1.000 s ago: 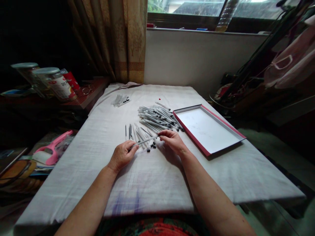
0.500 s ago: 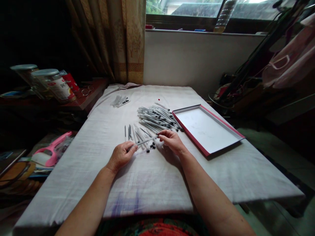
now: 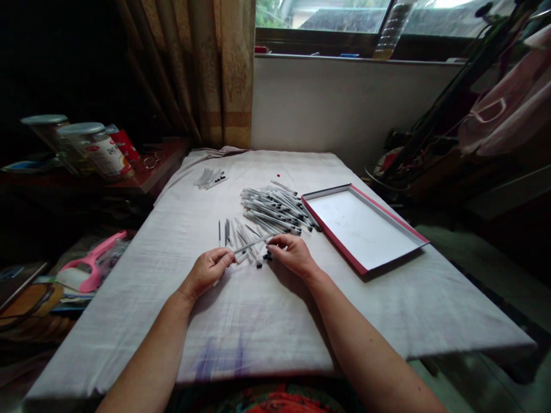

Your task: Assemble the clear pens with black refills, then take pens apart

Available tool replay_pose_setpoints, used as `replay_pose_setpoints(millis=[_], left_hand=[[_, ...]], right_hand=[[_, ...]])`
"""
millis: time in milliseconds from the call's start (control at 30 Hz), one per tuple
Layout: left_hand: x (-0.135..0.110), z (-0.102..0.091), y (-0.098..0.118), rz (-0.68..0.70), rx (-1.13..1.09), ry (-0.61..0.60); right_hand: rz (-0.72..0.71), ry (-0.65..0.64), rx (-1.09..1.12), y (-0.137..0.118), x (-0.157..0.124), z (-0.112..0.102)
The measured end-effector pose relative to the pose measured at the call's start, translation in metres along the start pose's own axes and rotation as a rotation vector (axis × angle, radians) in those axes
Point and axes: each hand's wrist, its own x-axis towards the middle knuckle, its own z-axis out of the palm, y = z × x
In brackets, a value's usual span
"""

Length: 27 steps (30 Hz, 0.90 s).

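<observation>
Body check, I see: left hand and right hand bare | arms bare all the way up | clothes at bottom edge, red with dark green patches

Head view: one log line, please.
left hand: pinches thin grey plastic tube | right hand: at small black caps | loose grey tube pile: beyond hands

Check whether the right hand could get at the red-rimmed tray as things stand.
Probably yes: the tray lies flat just right of the right hand, only bare cloth between them. The left hand pinches a thin tube, well clear.
</observation>
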Motion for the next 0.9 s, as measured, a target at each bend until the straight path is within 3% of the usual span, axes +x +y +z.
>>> replay_pose_setpoints(millis=[133,367,500,633,767,833,900], left_hand=[[0.0,0.001,-0.001,-0.014,-0.034,0.002],[0.0,0.0,0.0,-0.004,-0.023,-0.019],[0.0,-0.001,0.002,-0.02,-0.034,-0.023],[-0.001,-0.004,0.0,-0.104,-0.129,-0.023],[0.002,-0.008,-0.007,-0.258,-0.241,0.127],[0.004,-0.01,-0.01,-0.301,-0.271,0.22],[0.005,-0.011,-0.012,-0.311,-0.292,0.268]], right_hand=[[-0.085,0.003,-0.111,-0.001,-0.002,0.001],[0.09,0.005,0.247,-0.004,0.005,-0.004],[0.133,0.026,0.331,-0.01,0.006,-0.006],[0.209,0.208,0.432,-0.012,0.01,-0.015],[0.233,0.515,0.572,-0.009,0.017,-0.028],[0.189,0.568,0.581,-0.008,0.018,-0.03],[0.142,0.522,0.534,-0.008,0.016,-0.025]])
